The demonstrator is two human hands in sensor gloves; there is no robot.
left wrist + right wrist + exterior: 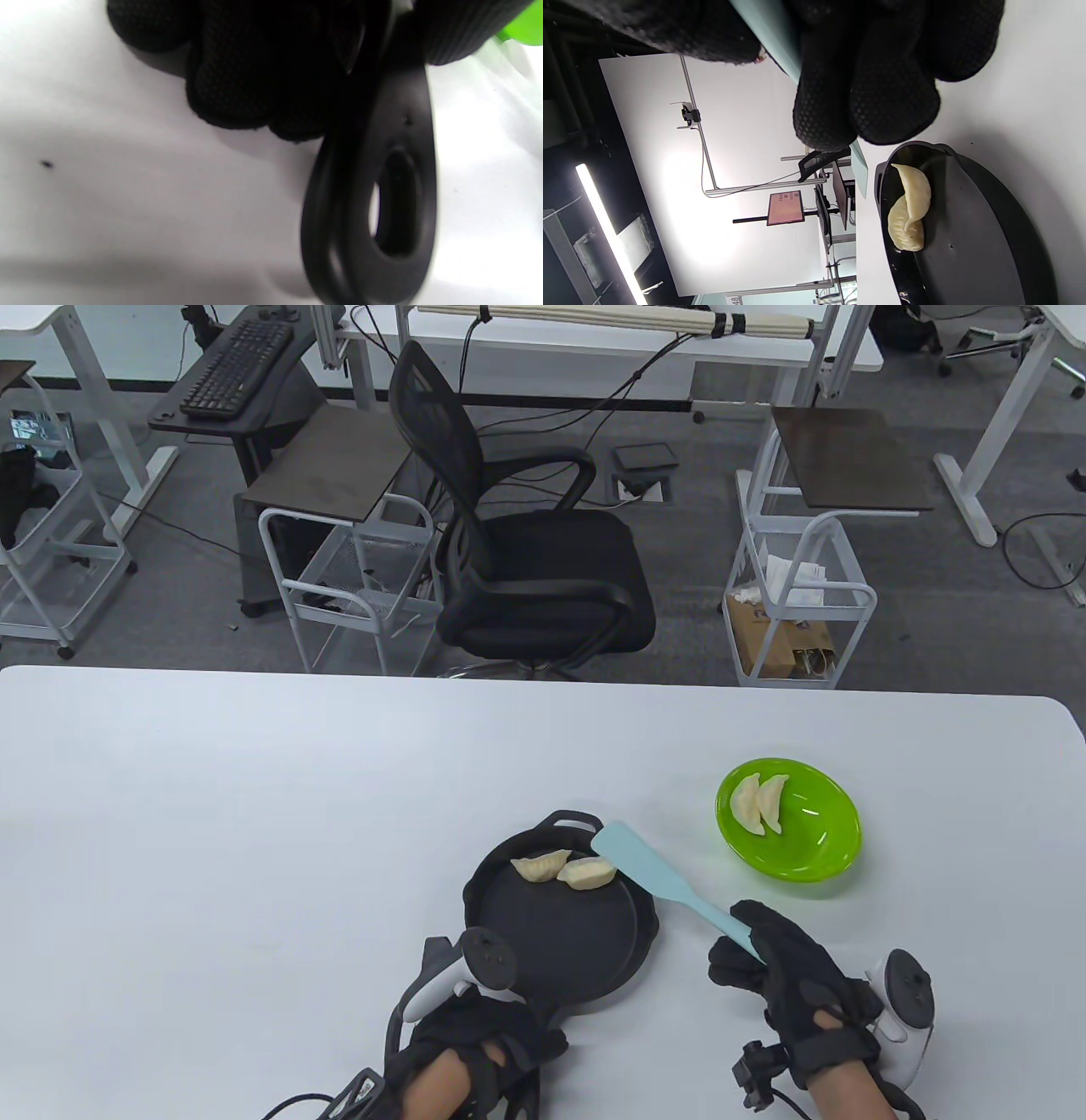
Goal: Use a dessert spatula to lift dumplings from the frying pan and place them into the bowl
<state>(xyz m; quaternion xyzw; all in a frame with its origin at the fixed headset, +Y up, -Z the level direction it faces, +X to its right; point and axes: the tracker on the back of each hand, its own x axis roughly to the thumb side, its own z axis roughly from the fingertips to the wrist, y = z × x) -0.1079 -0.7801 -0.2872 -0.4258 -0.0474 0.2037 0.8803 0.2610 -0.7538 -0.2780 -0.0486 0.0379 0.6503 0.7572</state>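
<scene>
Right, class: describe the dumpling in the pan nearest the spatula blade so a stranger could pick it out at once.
On the white table, find the black frying pan left of the green bowl. Two pale dumplings lie side by side at its far edge. Yours is the right-hand dumpling, beside the light blue spatula blade; the left dumpling lies farther from it.

Black office chair (526,551) behind white table (254,814); keyboard (237,369) far left
</scene>
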